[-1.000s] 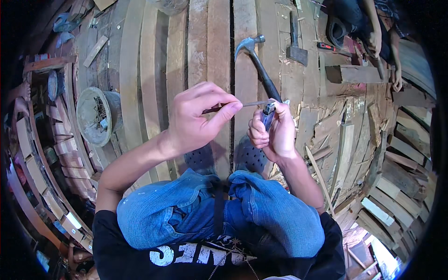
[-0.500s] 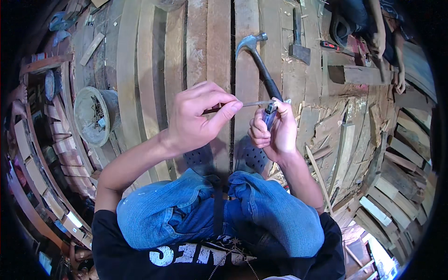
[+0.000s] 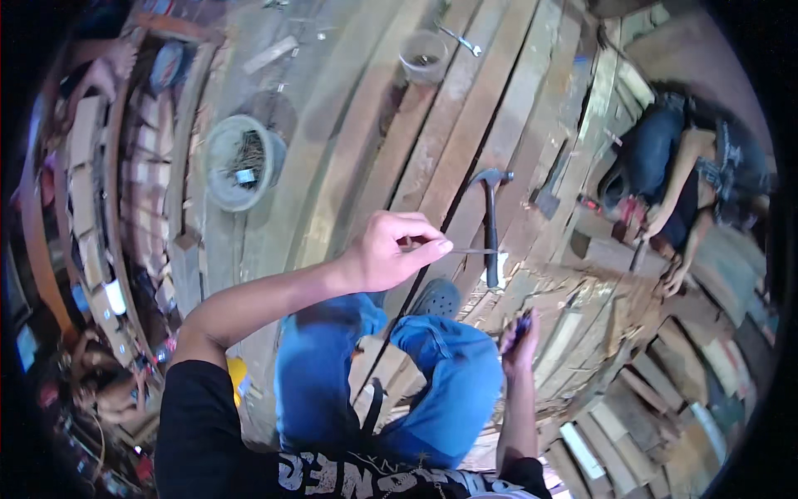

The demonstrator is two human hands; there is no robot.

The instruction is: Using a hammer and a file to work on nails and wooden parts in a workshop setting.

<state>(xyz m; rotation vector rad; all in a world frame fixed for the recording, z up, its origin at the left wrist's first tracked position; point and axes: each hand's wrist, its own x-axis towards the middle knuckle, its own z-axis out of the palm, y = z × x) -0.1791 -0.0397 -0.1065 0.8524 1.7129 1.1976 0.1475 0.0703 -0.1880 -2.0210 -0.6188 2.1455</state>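
My left hand is closed in a pinch on a thin grey rod, whose exact kind I cannot make out. The rod points right, its tip passing above the handle of a claw hammer lying on the planks. Lower and to the right, my right hand is wrapped round a small dark blue lighter, partly hidden by the fingers. The lighter and the rod are well apart. A dark clog shows beneath my left hand, in front of my jeans.
A whitish bucket with nails stands at left. Farther off are a clear tub, a wrench and a hatchet. At right, a co-worker crouches over wood. Stacked wood pieces line the right side.
My right hand has drawn the lighter down and away from the rod's tip. My left hand still pinches the rod. The view has turned, and my knees have shifted.
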